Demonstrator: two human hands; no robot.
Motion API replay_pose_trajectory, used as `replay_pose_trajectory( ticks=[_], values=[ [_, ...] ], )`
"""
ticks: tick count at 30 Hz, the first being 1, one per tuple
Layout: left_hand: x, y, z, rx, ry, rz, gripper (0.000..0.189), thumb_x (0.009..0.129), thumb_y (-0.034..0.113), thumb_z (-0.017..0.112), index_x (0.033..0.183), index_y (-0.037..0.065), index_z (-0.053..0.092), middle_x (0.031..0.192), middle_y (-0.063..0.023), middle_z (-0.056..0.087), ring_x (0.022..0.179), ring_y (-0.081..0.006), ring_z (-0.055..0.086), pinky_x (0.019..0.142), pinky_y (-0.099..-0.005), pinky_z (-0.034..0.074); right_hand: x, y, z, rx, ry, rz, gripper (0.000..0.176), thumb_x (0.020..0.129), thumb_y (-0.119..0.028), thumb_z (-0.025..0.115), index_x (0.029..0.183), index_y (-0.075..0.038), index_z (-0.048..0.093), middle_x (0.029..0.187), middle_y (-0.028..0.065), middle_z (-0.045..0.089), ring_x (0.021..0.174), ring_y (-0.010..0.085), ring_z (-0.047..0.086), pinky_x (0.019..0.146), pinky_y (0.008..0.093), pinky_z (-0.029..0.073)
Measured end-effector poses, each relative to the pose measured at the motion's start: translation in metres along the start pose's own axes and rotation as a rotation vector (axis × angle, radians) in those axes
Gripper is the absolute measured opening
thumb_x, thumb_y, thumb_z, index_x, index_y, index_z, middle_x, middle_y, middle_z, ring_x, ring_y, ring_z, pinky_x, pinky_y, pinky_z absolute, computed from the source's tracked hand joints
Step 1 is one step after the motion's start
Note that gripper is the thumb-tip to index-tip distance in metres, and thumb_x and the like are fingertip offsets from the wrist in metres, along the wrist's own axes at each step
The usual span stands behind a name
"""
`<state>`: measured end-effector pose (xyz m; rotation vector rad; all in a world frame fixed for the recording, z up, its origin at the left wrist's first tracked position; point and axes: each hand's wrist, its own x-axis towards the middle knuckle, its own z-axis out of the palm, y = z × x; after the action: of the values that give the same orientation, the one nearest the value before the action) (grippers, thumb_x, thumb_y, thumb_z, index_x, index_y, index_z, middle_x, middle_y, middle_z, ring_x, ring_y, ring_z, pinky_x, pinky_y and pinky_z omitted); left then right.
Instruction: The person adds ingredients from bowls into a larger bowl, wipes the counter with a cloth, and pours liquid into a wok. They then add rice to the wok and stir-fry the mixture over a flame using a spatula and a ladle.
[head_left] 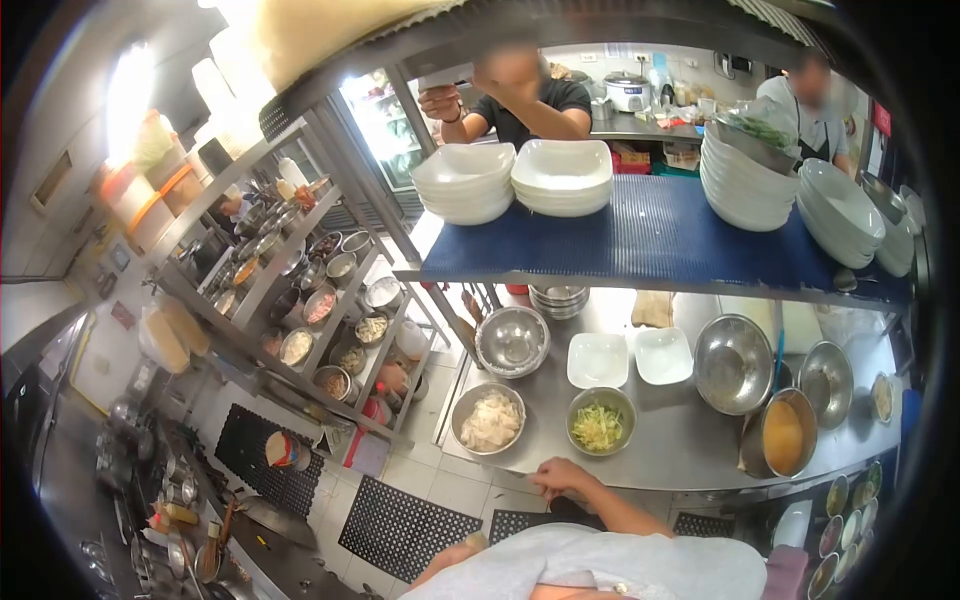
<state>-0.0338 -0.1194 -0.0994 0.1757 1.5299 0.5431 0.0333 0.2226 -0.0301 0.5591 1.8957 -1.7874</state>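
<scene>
Right hand (562, 478) curled near steel table (665, 425) edge, left hand (460, 552) low; can't tell either grip. Nearest right: round metal bowl (627, 405) on table, stringy yellow-green shreds (598, 430) inside.

White bowls (465, 190) stacked on a high shelf (650, 290)
Two piles (562, 185) stand side by side on its blue mat (650, 220); a rice cooker (627, 95) (white, lidded) sits behind, and black perforated mats (400, 525) lie on the tiled floor (450, 487).
</scene>
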Motion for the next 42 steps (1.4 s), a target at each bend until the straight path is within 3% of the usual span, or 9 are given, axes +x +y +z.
replay_pose_trajectory(
  ticks=[5,12,14,18,42],
  values=[
    [0.000,0.004,-0.009,0.010,-0.079,-0.054,0.070,0.078,0.031,0.072,0.134,0.000,0.042,0.127,-0.0142,0.054,0.112,-0.0214,0.054,0.093,-0.0351,0.045,0.012,0.004,-0.004,0.078,0.152,0.016,0.033,0.087,-0.025,0.053,0.077,0.006,0.063,0.066,0.0145,0.067,0.050,0.0201,0.066,0.041,0.0271,0.048],
    [0.011,0.025,-0.014,-0.050,-0.285,-0.173,0.072,0.077,0.028,0.074,0.134,-0.002,0.041,0.127,-0.0155,0.054,0.111,-0.0215,0.055,0.092,-0.0346,0.047,0.014,-0.001,0.000,0.065,0.212,0.054,0.029,0.083,-0.021,0.051,0.077,0.005,0.064,0.064,0.0137,0.066,0.050,0.0199,0.065,0.044,0.0275,0.051],
    [0.012,0.029,-0.013,-0.050,-0.285,-0.187,0.073,0.077,0.028,0.074,0.134,-0.002,0.041,0.127,-0.0159,0.054,0.110,-0.0216,0.055,0.091,-0.0344,0.047,0.011,-0.005,0.001,0.048,0.237,0.058,0.029,0.083,-0.020,0.051,0.077,0.005,0.064,0.064,0.0135,0.066,0.049,0.0199,0.065,0.044,0.0274,0.050],
    [0.024,0.021,-0.007,0.150,-0.033,-0.060,0.084,0.067,0.031,0.076,0.137,0.003,0.037,0.118,-0.0144,0.059,0.104,-0.0260,0.059,0.081,-0.0438,0.051,0.013,-0.004,0.002,0.039,0.259,0.056,0.029,0.082,-0.019,0.051,0.076,0.005,0.064,0.064,0.0132,0.067,0.049,0.0199,0.065,0.044,0.0268,0.050],
    [0.040,0.013,0.000,0.099,-0.051,0.008,0.085,0.066,0.028,0.076,0.136,0.000,0.037,0.117,-0.0187,0.058,0.099,-0.0278,0.061,0.079,-0.0426,0.053,0.007,-0.006,0.004,0.089,0.297,0.055,0.030,0.081,-0.020,0.050,0.079,0.006,0.066,0.066,0.0144,0.068,0.052,0.0198,0.067,0.045,0.0267,0.051]
  ],
)
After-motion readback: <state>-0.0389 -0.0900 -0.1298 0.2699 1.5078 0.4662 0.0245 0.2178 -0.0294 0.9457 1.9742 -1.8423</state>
